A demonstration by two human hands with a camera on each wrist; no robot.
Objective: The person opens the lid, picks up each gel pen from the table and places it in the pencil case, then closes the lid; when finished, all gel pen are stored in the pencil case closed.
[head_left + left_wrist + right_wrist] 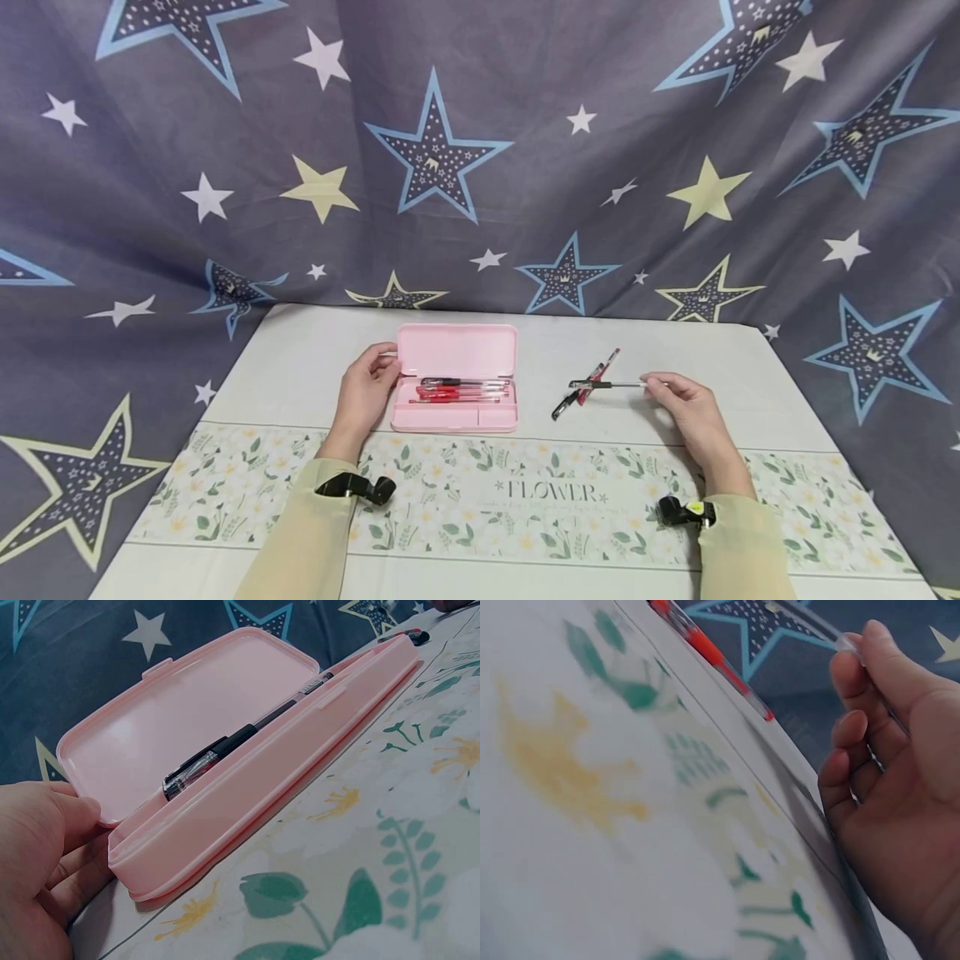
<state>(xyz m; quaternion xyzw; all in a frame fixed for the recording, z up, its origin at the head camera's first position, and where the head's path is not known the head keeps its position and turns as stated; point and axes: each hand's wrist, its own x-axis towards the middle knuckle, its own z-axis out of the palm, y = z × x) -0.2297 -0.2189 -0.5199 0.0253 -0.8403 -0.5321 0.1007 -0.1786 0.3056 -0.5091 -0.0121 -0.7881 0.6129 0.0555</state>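
Observation:
An opened pink pencil case (456,350) lies on the table, its lid tilted back. Several black and red pens (457,393) lie in its tray, and the left wrist view shows a black one (240,739) along the inside. My left hand (367,387) holds the case at its left end, thumb and fingers by the lid's hinge corner. Between thumb and index finger, my right hand (686,408) pinches the end of a clear-barrelled black pen (622,385), held level and pointing left. Below its tip, a black pen (564,406) and a red pen (611,360) lie crossed.
A white cloth with a floral band (420,533) reading "FLOWER" covers the table. Behind the table's far edge hangs a dark star-patterned curtain (525,192). Each wrist wears a black camera strap (352,485).

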